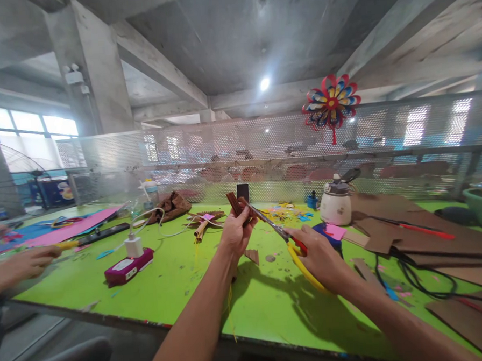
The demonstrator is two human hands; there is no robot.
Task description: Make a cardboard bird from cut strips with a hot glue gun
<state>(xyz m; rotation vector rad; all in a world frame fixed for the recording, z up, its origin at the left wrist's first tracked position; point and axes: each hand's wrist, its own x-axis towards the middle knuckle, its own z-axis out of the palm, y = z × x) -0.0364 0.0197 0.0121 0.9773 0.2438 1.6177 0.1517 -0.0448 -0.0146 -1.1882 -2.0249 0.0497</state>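
My left hand [238, 232] is closed on a folded brown piece [233, 202] of ridged card or paper, above the middle of the green table [170, 297]. Yellow strings hang below that hand. My right hand [315, 252] grips yellow-handled scissors [294, 253]. Their metal blades point up and left and reach the brown piece beside my left fingertips; whether they touch it is too small to tell. A small brown scrap [252, 256] lies on the table just below the hands. Left of my left hand lies a fan-shaped brown piece [210, 218] with a pink patch.
A purple power strip [129, 266] with a white charger stands at the left. Another person's hand [31, 261] is at the far left. A cream jug [335, 203], brown cardboard sheets [429, 235] and black cables [416, 279] are at the right. A mesh screen [223, 143] stands behind.
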